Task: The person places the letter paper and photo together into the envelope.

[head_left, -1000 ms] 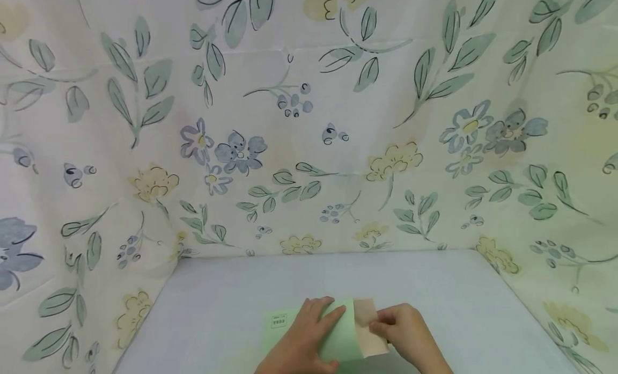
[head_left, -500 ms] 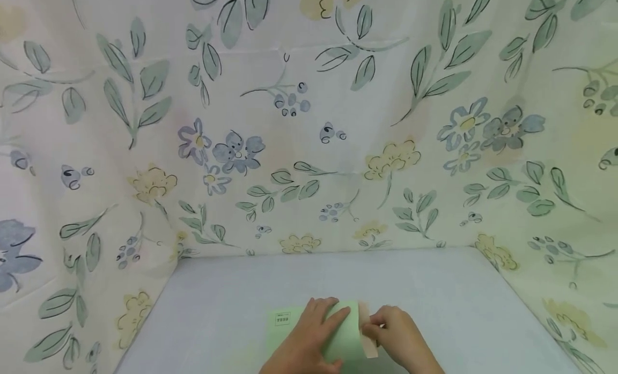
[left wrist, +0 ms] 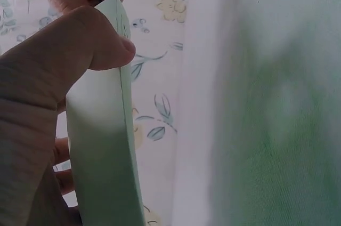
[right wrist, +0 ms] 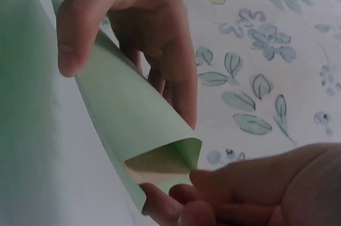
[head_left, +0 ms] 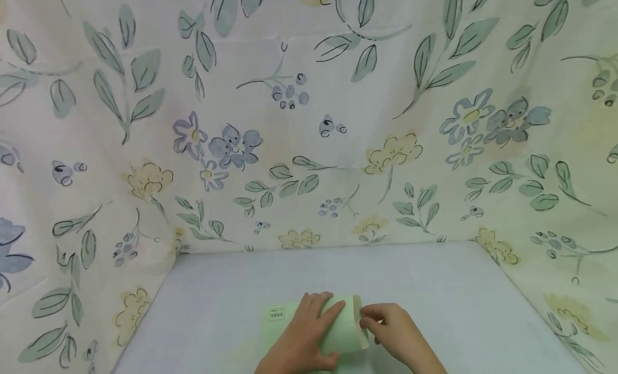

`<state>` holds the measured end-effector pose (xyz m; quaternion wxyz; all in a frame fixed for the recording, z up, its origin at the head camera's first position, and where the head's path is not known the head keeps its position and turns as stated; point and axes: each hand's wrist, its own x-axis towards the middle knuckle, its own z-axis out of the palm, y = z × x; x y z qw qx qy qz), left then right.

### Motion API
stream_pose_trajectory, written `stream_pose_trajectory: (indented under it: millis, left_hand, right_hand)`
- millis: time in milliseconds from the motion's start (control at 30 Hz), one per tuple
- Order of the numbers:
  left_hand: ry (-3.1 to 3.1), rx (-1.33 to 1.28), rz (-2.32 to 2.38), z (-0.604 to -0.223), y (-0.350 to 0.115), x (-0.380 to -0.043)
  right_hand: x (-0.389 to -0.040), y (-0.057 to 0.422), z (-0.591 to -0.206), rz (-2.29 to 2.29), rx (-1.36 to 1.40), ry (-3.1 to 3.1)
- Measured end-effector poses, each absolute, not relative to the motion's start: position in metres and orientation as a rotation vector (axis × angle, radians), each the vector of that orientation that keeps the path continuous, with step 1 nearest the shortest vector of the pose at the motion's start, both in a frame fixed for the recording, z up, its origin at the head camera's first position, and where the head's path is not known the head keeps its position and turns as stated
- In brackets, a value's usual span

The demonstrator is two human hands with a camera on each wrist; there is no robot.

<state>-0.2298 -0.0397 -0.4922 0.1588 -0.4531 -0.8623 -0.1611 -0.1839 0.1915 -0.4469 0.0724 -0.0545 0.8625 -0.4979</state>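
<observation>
A pale green paper envelope [head_left: 340, 332] curves up under my left hand [head_left: 305, 334], whose spread fingers lie over its far edge. In the left wrist view the thumb bends over the envelope's near edge, with fingertips behind it. A small printed box shows on the envelope's left part. At its right end, the mouth gapes in the right wrist view, and tan paper [right wrist: 160, 165] lies inside. My right hand [head_left: 397, 331] has its thumb and fingers bent together at this mouth, pinching at the edge of the tan paper. Its fingertips partly cover the lower green layer.
The envelope is on a pale, whitish table [head_left: 207, 293]. Behind and at both sides hangs a floral cloth [head_left: 309, 148] that meets the table's far edge.
The tan paper, which stuck out widely from the envelope's right end, now shows only as a narrow strip. My right hand has moved left with it; my left hand keeps its hold.
</observation>
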Motion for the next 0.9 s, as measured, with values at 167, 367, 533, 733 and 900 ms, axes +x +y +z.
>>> stream_pose_trajectory:
  millis: [167,367,533,733,900]
  left_hand:
    - [-2.486,-1.325,-0.468,-0.493,-0.040,-0.228]
    - [-2.509,-1.344,-0.443,-0.498,-0.036,-0.228]
    - [-2.543,-1.358,-0.422,-0.501,-0.031,-0.227]
    - [-2.559,-1.389,-0.385,-0.502,-0.032,-0.229]
    - [-2.750,-1.401,-0.365,-0.507,-0.030,-0.230]
  right_hand:
    - [-0.189,0.193,-0.455,-1.675,-0.202,2.230]
    - [-0.195,0.200,-0.468,-1.826,-0.181,1.909]
    - [-0.196,0.206,-0.478,-1.910,-0.201,1.701]
    - [-0.192,0.224,-0.476,-1.876,-0.127,1.826]
    - [-0.187,0.254,-0.465,-1.837,-0.003,2.041]
